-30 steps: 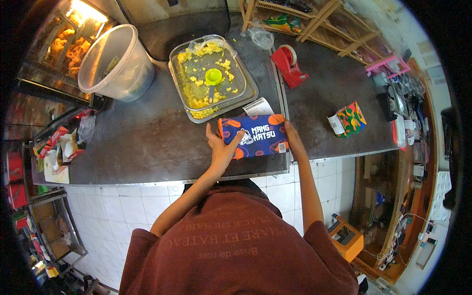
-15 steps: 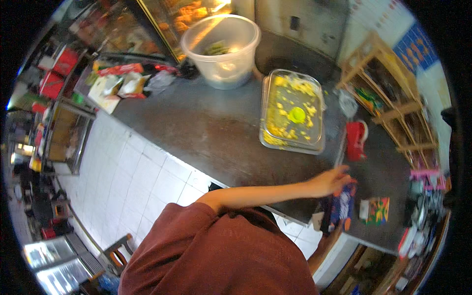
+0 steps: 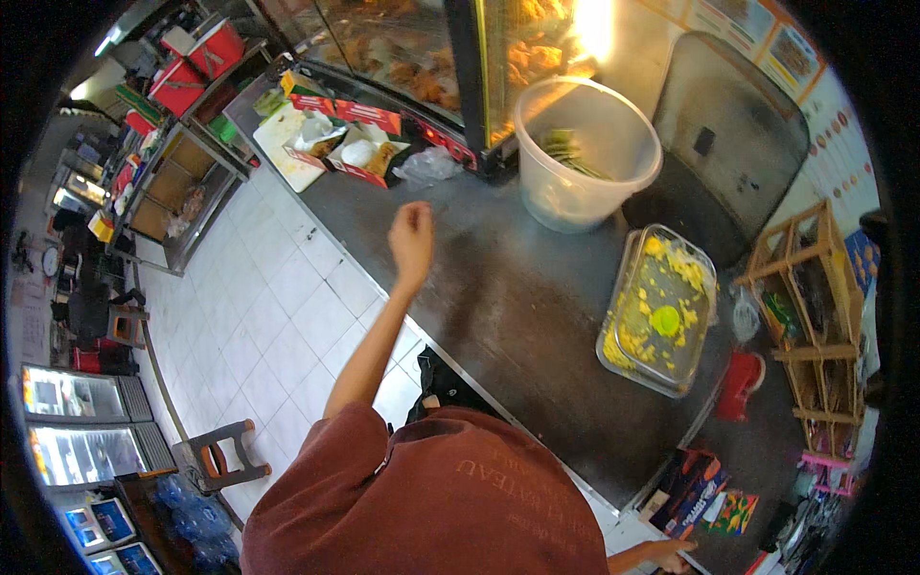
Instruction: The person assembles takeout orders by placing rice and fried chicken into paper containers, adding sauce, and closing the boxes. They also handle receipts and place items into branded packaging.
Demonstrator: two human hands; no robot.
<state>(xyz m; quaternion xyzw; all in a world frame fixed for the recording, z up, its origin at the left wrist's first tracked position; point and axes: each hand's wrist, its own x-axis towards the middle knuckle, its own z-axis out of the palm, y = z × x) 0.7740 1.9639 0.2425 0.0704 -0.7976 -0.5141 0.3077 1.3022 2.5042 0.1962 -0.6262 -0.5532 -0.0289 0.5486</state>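
My left hand (image 3: 412,244) is raised over the front edge of the dark counter (image 3: 508,297), fingers curled together. Whatever it may hold is hidden. Nearest to it are a crumpled clear plastic bag (image 3: 428,167) and open red food boxes (image 3: 366,153) holding fried pieces and white wrapped portions. At the lower right, my right hand (image 3: 666,554) is low beside the counter, fingers loosely apart, with nothing visible in it. Close to that hand are a blue and orange box (image 3: 692,494) and a colourful packet (image 3: 730,513).
A clear plastic tub (image 3: 586,182) with green pieces stands by the lit display case (image 3: 412,57). Right of it are a glass tray (image 3: 661,311) with yellow bits, a red tape dispenser (image 3: 739,385) and a wooden rack (image 3: 805,326). A stool (image 3: 222,455) stands on the tiles.
My left hand has moved from beside the blue and orange box, leftward across to near the red food boxes. The view has turned left. My right hand now shows at the lower right.
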